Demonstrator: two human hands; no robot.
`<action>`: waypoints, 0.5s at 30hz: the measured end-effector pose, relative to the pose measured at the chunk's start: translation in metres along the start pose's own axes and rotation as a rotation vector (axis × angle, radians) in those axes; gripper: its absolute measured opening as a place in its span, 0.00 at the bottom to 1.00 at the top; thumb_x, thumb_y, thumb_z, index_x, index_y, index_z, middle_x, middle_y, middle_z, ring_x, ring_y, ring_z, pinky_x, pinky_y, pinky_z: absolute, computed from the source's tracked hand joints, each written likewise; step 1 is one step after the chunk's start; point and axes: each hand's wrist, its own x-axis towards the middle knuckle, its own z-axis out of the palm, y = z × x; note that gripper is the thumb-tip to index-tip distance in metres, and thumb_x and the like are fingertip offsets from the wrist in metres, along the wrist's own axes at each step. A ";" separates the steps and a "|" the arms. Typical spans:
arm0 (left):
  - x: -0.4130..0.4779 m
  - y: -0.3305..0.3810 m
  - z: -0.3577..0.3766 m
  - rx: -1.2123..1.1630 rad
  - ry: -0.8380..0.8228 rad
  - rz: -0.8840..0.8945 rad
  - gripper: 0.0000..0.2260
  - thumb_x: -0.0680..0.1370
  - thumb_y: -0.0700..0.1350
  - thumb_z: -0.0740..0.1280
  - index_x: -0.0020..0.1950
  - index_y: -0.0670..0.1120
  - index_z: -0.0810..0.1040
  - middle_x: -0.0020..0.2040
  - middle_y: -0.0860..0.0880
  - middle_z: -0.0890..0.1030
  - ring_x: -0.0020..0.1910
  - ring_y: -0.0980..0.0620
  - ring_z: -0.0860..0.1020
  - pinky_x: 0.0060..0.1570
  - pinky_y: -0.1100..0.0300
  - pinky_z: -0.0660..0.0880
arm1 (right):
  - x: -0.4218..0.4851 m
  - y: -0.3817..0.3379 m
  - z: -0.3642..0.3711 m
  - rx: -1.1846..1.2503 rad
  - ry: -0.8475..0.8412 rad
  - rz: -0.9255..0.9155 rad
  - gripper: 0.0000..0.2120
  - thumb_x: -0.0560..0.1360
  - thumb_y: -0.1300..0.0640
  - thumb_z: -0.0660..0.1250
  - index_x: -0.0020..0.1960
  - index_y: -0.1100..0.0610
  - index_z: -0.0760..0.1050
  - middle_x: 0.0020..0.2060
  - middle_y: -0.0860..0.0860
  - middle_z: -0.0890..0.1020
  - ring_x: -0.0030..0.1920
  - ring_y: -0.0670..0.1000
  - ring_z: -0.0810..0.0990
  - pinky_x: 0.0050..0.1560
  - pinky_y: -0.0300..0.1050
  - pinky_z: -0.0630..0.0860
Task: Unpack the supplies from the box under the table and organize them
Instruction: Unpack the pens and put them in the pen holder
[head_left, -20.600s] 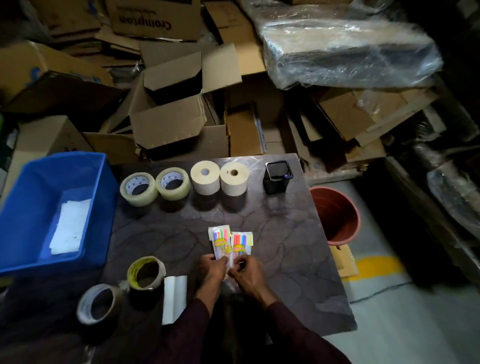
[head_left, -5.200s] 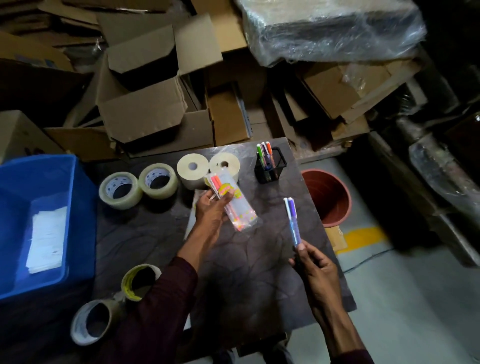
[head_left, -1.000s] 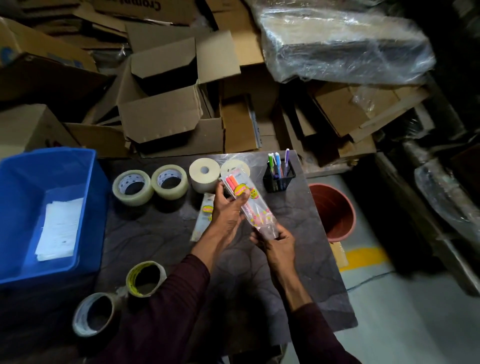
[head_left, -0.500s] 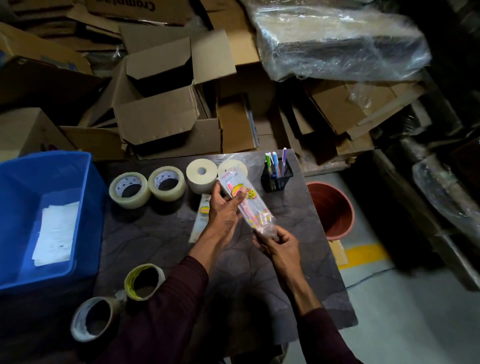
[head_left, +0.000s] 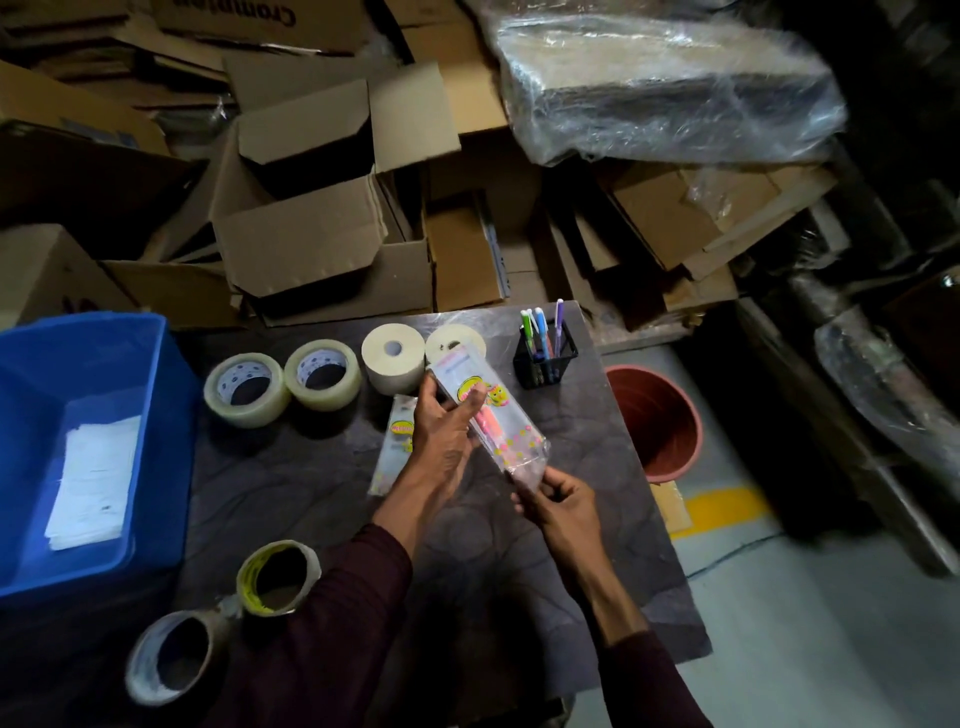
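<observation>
Two-thirds complete by estimate: rolls (head_left: 393, 358) ranged along far edge of table (head_left: 311, 493), pens (head_left: 540, 330) stood in holder (head_left: 546, 366), packet (head_left: 511, 441) gripped above table by left hand (head_left: 441, 441), pinched at lower end by right hand (head_left: 558, 501), pink pens (head_left: 489, 422) yet to extract.

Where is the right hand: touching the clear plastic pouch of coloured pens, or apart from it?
Touching. The head view shows the right hand pinching the lower end of the clear plastic pouch, which the left hand grips higher up.
</observation>
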 end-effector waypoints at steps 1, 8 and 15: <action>0.002 0.001 -0.001 -0.001 0.003 0.004 0.20 0.77 0.34 0.67 0.66 0.48 0.70 0.50 0.47 0.83 0.46 0.50 0.83 0.43 0.49 0.81 | 0.000 0.001 -0.004 -0.033 -0.013 -0.011 0.07 0.77 0.67 0.68 0.50 0.61 0.83 0.35 0.51 0.85 0.34 0.45 0.78 0.35 0.35 0.76; 0.000 -0.006 0.002 0.020 -0.027 0.003 0.20 0.76 0.32 0.68 0.65 0.46 0.70 0.48 0.48 0.83 0.43 0.52 0.83 0.40 0.53 0.81 | 0.002 0.004 -0.005 -0.274 -0.030 -0.036 0.14 0.81 0.67 0.62 0.41 0.61 0.82 0.26 0.54 0.70 0.25 0.44 0.64 0.28 0.39 0.61; 0.011 0.000 -0.008 0.012 0.013 0.005 0.22 0.77 0.32 0.67 0.68 0.44 0.69 0.51 0.46 0.82 0.47 0.48 0.82 0.43 0.49 0.82 | -0.008 0.007 -0.049 -0.337 -0.114 -0.009 0.11 0.82 0.59 0.61 0.49 0.60 0.81 0.32 0.48 0.77 0.31 0.43 0.68 0.33 0.34 0.65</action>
